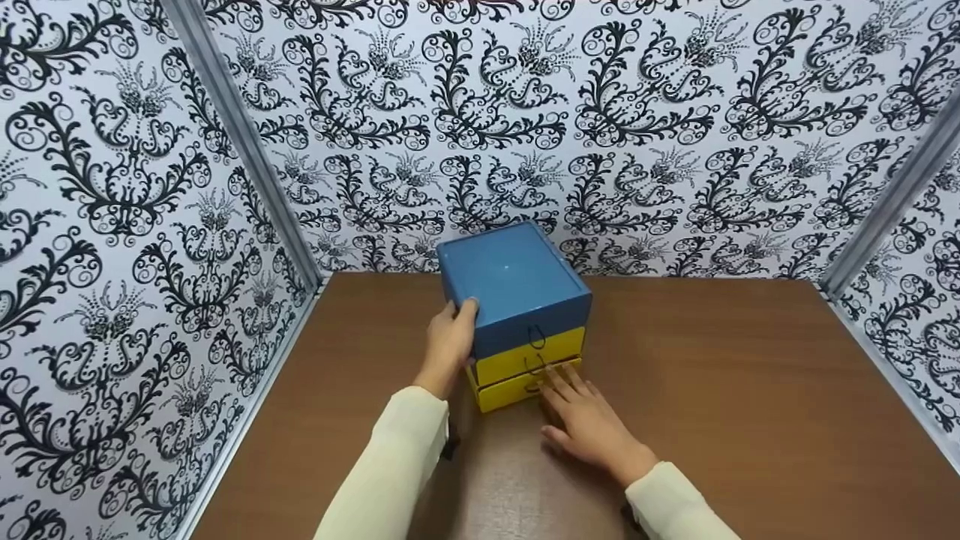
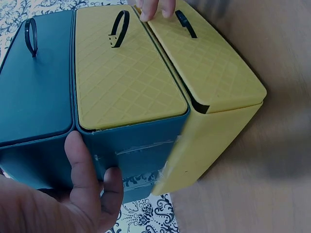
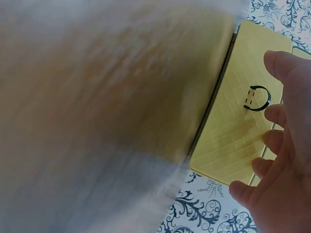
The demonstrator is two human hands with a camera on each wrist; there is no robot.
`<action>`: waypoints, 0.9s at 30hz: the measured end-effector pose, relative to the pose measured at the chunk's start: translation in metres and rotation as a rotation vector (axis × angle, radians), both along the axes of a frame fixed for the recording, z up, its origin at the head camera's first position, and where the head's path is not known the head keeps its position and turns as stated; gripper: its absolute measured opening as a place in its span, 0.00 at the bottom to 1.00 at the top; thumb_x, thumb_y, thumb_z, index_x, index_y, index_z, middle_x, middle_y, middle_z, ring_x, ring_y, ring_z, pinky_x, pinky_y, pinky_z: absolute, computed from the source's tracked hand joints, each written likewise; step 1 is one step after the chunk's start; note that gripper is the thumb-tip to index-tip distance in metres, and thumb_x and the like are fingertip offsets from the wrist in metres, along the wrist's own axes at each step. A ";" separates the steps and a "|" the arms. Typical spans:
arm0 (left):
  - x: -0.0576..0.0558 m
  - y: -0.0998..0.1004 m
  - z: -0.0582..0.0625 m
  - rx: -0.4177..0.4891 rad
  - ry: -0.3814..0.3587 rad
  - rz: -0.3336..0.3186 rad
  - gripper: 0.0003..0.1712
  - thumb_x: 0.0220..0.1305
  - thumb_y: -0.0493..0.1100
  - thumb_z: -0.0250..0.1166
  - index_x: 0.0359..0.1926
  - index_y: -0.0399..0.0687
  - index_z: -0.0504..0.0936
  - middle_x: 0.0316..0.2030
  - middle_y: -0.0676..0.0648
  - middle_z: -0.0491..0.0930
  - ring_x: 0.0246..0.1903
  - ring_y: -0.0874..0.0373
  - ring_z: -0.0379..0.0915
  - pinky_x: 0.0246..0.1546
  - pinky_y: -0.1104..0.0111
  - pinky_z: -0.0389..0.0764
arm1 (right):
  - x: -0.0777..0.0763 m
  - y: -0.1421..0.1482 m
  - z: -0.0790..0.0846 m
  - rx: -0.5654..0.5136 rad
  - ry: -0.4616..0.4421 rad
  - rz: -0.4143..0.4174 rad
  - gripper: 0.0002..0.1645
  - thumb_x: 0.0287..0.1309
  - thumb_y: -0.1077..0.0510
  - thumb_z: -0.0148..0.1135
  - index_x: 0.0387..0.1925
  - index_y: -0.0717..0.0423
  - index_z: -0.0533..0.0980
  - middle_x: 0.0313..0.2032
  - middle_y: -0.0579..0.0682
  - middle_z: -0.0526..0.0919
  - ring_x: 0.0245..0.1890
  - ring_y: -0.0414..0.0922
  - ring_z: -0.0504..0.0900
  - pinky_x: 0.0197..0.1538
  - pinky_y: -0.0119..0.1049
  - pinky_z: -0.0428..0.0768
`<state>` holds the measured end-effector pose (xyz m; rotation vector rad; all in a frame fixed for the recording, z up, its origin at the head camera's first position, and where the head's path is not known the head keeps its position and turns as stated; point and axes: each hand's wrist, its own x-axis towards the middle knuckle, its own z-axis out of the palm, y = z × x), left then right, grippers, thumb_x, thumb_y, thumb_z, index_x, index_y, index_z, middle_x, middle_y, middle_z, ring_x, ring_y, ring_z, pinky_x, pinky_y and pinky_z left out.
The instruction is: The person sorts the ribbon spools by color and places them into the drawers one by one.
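Note:
A small stacked drawer unit (image 1: 514, 274) stands on the table, with a blue top tier and two yellow drawer fronts below. Each front carries a thin black loop handle (image 2: 118, 28). The bottom yellow drawer (image 1: 510, 391) juts a little beyond the others, and a dark gap shows along its edge in the left wrist view. My left hand (image 1: 452, 337) rests against the unit's blue left side, its fingertips near the top edge. Extended fingers of my right hand (image 1: 589, 424) touch the bottom drawer's front beside its handle.
The brown wooden table (image 1: 720, 390) extends on both sides of the unit. Walls with black-and-white scroll patterns (image 1: 510, 112) stand behind and at the sides, joined by grey metal posts (image 1: 247, 142). Clear tape (image 2: 146, 148) runs across the unit's blue side.

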<state>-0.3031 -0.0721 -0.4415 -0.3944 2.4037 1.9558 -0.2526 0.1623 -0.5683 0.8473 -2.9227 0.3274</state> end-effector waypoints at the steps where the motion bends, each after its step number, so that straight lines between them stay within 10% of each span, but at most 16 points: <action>1: 0.000 0.000 0.000 -0.002 -0.004 0.004 0.45 0.66 0.63 0.53 0.78 0.48 0.56 0.71 0.38 0.60 0.58 0.39 0.70 0.45 0.49 0.82 | -0.001 0.000 -0.001 0.000 0.005 -0.001 0.42 0.64 0.39 0.61 0.72 0.54 0.66 0.76 0.53 0.53 0.76 0.57 0.47 0.69 0.62 0.58; 27: -0.003 -0.002 -0.002 -0.036 0.012 0.004 0.45 0.66 0.63 0.53 0.77 0.44 0.56 0.72 0.37 0.59 0.54 0.41 0.72 0.30 0.56 0.84 | -0.003 0.001 -0.011 0.077 -0.127 0.082 0.49 0.67 0.32 0.52 0.78 0.52 0.51 0.77 0.61 0.32 0.75 0.60 0.31 0.70 0.65 0.48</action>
